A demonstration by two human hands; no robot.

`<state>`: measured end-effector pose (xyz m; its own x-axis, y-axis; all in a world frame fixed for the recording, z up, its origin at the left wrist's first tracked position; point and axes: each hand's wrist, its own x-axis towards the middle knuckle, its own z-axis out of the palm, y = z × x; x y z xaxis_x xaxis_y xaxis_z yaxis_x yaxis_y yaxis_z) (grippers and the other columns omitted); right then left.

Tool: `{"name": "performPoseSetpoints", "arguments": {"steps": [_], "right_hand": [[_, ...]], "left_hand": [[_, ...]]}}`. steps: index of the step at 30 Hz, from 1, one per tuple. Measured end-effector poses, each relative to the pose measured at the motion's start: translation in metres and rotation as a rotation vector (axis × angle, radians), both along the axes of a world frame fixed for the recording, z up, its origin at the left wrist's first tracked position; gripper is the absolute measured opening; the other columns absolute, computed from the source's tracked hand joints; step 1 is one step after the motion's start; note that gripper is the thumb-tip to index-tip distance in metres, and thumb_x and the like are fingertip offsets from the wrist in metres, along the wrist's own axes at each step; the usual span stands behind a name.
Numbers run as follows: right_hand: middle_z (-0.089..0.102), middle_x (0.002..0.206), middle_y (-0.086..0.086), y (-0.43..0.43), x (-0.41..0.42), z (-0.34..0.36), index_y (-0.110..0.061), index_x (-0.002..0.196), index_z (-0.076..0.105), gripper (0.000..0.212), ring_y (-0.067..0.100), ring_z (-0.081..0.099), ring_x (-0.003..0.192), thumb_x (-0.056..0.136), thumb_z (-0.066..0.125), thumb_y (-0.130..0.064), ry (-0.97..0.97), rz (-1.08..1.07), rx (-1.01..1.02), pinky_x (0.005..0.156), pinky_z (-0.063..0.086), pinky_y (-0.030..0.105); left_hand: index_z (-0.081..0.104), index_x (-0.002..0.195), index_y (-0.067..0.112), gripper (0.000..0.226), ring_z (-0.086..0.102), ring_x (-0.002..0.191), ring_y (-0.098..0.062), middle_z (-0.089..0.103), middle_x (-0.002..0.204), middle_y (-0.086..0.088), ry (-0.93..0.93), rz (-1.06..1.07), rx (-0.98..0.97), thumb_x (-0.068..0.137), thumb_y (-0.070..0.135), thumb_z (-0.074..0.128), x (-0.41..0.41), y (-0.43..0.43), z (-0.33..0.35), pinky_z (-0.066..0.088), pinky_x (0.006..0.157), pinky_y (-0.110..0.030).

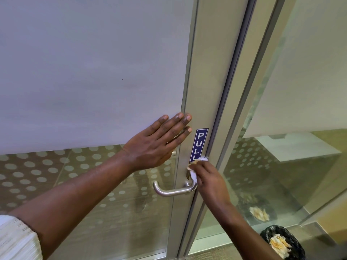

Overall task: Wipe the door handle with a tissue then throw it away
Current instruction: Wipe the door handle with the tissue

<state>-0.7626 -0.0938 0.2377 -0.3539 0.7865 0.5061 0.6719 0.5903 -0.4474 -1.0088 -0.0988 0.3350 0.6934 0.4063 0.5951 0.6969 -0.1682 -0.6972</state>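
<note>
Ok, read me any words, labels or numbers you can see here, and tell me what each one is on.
"PULL": white capitals running top to bottom on a blue sticker, stuck on the metal door frame above the door handle. The tissue in the right hand covers the sticker's bottom edge.
No other text can be read: none on the frosted glass, the dotted film or the bin.

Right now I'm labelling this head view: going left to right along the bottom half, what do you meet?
White sleeve → left hand flat on the door → handle → right hand holding the tissue → bin on the floor.
</note>
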Motion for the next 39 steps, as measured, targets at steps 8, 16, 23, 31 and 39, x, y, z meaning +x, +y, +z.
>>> {"name": "performPoseSetpoints", "arguments": {"steps": [8, 16, 23, 31, 39], "right_hand": [[0.063, 0.114, 0.001, 0.001, -0.011, -0.003, -0.014, 0.112, 0.069, 0.022, 0.021, 0.057, 0.108, 0.09, 0.067, -0.018, -0.136, 0.051, 0.173, 0.088, 0.052, 0.027], [0.067, 0.109, -0.005, -0.004, -0.009, -0.008, -0.018, 0.107, 0.073, 0.022, 0.009, 0.064, 0.102, 0.093, 0.064, -0.004, 0.258, -0.09, 0.001, 0.088, 0.038, 0.003], [0.065, 0.119, 0.006, -0.011, -0.014, 0.004, -0.011, 0.119, 0.068, 0.036, 0.025, 0.06, 0.111, 0.084, 0.075, -0.015, -0.289, -0.021, 0.16, 0.087, 0.058, 0.037], [0.063, 0.122, 0.005, 0.002, -0.007, 0.015, -0.009, 0.123, 0.065, 0.03, 0.023, 0.053, 0.117, 0.101, 0.05, -0.023, -0.486, 0.2, 0.268, 0.102, 0.049, 0.037], [0.07, 0.101, 0.007, 0.002, 0.003, 0.008, -0.017, 0.109, 0.058, 0.015, 0.026, 0.068, 0.077, 0.096, 0.061, -0.024, -0.168, -0.067, 0.044, 0.057, 0.045, 0.027]], "left_hand": [[0.023, 0.17, 0.004, 0.07, 0.012, 0.166, -0.037, 0.014, 0.178, -0.021, -0.001, 0.002, -0.001, 0.109, 0.03, 0.045, -0.001, 0.002, -0.002, 0.002, 0.136, -0.05], [0.022, 0.171, 0.005, 0.071, 0.012, 0.166, -0.036, 0.012, 0.178, -0.021, 0.001, 0.006, -0.013, 0.109, 0.03, 0.046, -0.002, 0.002, -0.001, 0.001, 0.136, -0.05], [0.021, 0.171, 0.004, 0.07, 0.01, 0.166, -0.037, 0.012, 0.178, -0.022, 0.012, 0.009, -0.015, 0.11, 0.031, 0.044, -0.002, 0.001, 0.0, 0.0, 0.136, -0.05], [0.021, 0.171, 0.004, 0.07, 0.011, 0.166, -0.036, 0.011, 0.179, -0.022, 0.008, 0.01, -0.009, 0.11, 0.03, 0.044, -0.002, 0.0, 0.0, 0.001, 0.136, -0.05], [0.023, 0.17, 0.005, 0.071, 0.013, 0.166, -0.036, 0.013, 0.178, -0.022, 0.005, 0.014, -0.021, 0.109, 0.03, 0.048, 0.0, -0.001, 0.001, 0.002, 0.137, -0.05]]}}
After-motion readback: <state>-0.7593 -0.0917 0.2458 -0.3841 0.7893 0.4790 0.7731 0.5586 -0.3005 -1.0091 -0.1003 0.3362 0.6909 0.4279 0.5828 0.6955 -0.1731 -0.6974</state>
